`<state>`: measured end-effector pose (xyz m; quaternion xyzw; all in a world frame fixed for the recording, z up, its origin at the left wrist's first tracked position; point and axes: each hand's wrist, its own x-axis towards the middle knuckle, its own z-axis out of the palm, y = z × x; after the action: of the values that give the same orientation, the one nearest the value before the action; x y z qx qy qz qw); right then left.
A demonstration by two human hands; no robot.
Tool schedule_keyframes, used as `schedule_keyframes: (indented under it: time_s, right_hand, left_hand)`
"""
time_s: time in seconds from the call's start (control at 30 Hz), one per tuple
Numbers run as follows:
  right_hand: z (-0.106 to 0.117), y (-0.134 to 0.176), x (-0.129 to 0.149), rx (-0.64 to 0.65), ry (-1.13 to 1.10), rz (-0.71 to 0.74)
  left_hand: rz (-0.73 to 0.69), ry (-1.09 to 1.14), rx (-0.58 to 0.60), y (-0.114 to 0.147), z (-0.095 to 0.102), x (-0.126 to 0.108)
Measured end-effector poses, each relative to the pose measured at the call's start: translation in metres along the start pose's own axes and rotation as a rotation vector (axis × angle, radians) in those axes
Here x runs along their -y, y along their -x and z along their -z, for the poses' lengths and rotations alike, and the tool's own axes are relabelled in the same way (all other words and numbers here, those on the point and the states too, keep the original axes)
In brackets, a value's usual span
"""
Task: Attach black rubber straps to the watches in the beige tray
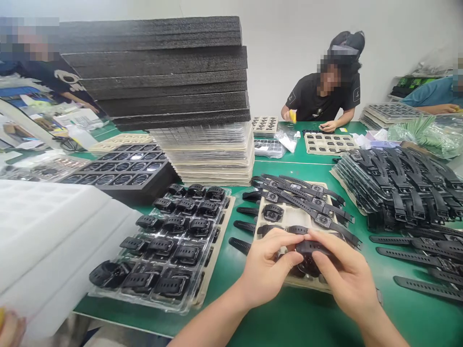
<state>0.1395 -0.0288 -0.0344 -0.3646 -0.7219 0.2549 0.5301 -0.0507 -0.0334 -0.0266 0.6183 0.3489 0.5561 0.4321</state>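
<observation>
Over the near part of a cream tray (300, 217), my left hand (269, 262) and my right hand (345, 270) are both closed on a black smartwatch (311, 248). Its strap is pinched between fingers and thumbs, and part of the watch is hidden behind them. Several watches with straps laid out flat (318, 202) rest across the far side of this tray. One watch with a curled strap (273, 212) sits in a compartment. To the left, a clear plastic tray (226, 202) holds rows of watches with curled straps, stacked on another cream tray (208, 284).
A tall stack of trays (217, 159) topped with black foam sheets (162, 72) rises behind. White foam blocks (54, 241) stand at left, where another person's hand (10, 330) shows. At right are piled watches (405, 183) on clear trays. A co-worker (325, 96) sits across the green table (275, 313).
</observation>
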Motion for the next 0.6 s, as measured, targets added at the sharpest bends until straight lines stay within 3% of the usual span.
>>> schedule_keyframes:
  time_s: [0.1, 0.37, 0.5, 0.6]
  right_hand:
    - [-0.001, 0.0035, -0.001, -0.075, -0.009, 0.004]
    - [-0.0051, 0.0001, 0.0029, 0.05, 0.025, 0.015]
    - [-0.0024, -0.0017, 0.0045, 0.127, -0.003, -0.041]
    - [-0.001, -0.0006, 0.0026, 0.137, -0.11, -0.162]
  left_hand:
    - [-0.075, -0.051, 0.013, 0.0006, -0.0006, -0.001]
    - [-0.176, -0.17, -0.024, -0.0007, -0.0019, 0.0001]
    - [-0.168, -0.208, -0.024, 0.0012, -0.004, 0.0]
    - [-0.185, -0.221, -0.044, 0.0009, -0.0038, 0.0007]
